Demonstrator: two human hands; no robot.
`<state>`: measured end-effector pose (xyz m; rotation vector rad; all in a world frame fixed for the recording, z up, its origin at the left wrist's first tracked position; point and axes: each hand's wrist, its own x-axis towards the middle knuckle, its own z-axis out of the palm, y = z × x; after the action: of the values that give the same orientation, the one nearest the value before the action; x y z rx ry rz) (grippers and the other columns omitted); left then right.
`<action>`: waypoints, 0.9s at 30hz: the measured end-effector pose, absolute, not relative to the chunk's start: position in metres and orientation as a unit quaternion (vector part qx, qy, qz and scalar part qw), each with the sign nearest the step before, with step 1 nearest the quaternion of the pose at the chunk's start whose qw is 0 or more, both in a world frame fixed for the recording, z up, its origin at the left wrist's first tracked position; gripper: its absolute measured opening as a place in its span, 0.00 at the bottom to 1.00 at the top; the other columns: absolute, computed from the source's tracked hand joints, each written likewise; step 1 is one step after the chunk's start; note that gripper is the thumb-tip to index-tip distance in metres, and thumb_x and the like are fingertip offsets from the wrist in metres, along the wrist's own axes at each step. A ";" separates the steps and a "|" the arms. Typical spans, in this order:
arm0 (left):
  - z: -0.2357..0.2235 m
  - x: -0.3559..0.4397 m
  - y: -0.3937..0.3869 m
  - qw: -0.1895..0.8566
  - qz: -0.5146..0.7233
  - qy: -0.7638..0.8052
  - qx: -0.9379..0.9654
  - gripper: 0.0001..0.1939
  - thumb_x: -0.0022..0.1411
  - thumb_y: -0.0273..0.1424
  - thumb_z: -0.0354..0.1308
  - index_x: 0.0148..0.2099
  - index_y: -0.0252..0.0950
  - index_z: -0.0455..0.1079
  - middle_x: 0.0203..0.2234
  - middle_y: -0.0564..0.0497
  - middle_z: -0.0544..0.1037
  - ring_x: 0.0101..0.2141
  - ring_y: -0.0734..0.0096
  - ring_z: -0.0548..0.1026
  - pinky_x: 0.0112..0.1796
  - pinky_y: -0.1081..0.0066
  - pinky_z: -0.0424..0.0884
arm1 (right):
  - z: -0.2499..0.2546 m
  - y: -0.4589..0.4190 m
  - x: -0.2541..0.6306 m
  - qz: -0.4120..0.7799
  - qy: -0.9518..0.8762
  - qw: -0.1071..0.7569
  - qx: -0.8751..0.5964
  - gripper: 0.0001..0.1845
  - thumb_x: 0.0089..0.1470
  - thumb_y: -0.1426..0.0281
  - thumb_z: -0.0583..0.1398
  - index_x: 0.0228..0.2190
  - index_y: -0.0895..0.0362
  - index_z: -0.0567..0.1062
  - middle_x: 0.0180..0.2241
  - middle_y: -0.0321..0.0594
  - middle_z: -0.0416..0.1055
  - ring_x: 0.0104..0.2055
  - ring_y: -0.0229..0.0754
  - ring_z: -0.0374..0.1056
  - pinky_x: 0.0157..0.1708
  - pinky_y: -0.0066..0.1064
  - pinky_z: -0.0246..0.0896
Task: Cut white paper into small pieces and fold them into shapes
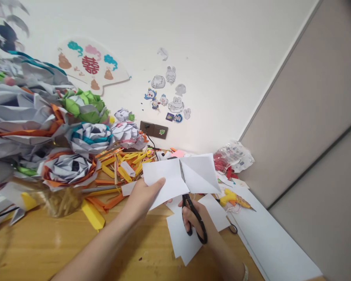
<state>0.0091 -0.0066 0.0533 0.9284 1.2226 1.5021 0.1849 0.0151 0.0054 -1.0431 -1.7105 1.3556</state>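
My left hand (142, 195) pinches the lower left corner of a white sheet of paper (166, 179) held up above the wooden table (46, 242). In my right hand (197, 216) are black-handled scissors (194, 218), fingers through the loops. The blades point up into the sheet, which is split along the cut into two flaps; the right flap (200, 173) fans away. Cut white paper pieces (184, 238) lie on the table under both hands.
Large folded paper flowers (70, 166) crowd the left side. Yellow and orange paper strips (117, 168) lie behind the hands. A yellow glue gun (232, 198), a white board (269, 242), a plastic bag (234, 156) and a wall socket (153, 129) sit right and back.
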 end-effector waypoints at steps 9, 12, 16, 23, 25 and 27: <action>0.049 0.010 -0.003 0.508 0.625 0.476 0.352 0.13 0.46 0.34 0.61 0.32 0.29 0.69 0.14 0.49 0.75 0.16 0.69 0.72 0.19 0.74 0.67 | 0.009 0.010 0.184 0.496 -0.666 0.334 -0.446 0.19 0.42 0.57 0.59 0.28 0.60 0.67 0.14 0.29 0.60 0.13 0.31 0.55 0.13 0.23 0.50; 0.052 0.012 -0.004 0.518 0.632 0.471 0.331 0.12 0.46 0.30 0.60 0.35 0.29 0.69 0.16 0.50 0.75 0.15 0.71 0.71 0.17 0.74 0.66 | 0.009 0.010 0.183 0.483 -0.659 0.325 -0.476 0.16 0.41 0.58 0.59 0.26 0.59 0.66 0.12 0.27 0.58 0.11 0.30 0.53 0.11 0.22 0.48; 0.056 0.014 -0.004 0.528 0.635 0.468 0.314 0.13 0.48 0.25 0.58 0.39 0.29 0.68 0.17 0.51 0.75 0.14 0.72 0.71 0.16 0.74 0.67 | 0.011 0.010 0.185 0.474 -0.665 0.315 -0.484 0.16 0.42 0.57 0.58 0.25 0.58 0.66 0.11 0.27 0.58 0.11 0.30 0.51 0.10 0.21 0.45; 0.054 0.013 -0.004 0.537 0.624 0.466 0.325 0.12 0.51 0.23 0.56 0.41 0.28 0.66 0.15 0.52 0.74 0.13 0.72 0.70 0.15 0.75 0.66 | 0.017 0.010 0.187 0.532 -0.650 0.314 -0.443 0.25 0.44 0.48 0.58 0.28 0.59 0.67 0.14 0.30 0.60 0.13 0.30 0.53 0.13 0.22 0.45; 0.053 0.014 -0.005 0.547 0.604 0.473 0.336 0.07 0.52 0.24 0.55 0.36 0.28 0.67 0.13 0.51 0.73 0.13 0.73 0.69 0.16 0.75 0.66 | 0.018 0.011 0.187 0.553 -0.642 0.318 -0.424 0.29 0.42 0.45 0.57 0.30 0.60 0.68 0.15 0.31 0.60 0.14 0.31 0.54 0.13 0.23 0.46; 0.051 0.016 -0.006 0.550 0.590 0.476 0.350 0.04 0.53 0.25 0.55 0.32 0.28 0.67 0.11 0.51 0.73 0.14 0.73 0.69 0.16 0.76 0.66 | 0.016 0.012 0.188 0.558 -0.643 0.322 -0.413 0.30 0.42 0.44 0.57 0.31 0.60 0.69 0.16 0.31 0.60 0.14 0.31 0.54 0.14 0.23 0.46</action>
<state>0.0160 -0.0055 0.0513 0.8285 1.1266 1.3956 0.1876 0.0120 0.0164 -1.0838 -1.6895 1.4663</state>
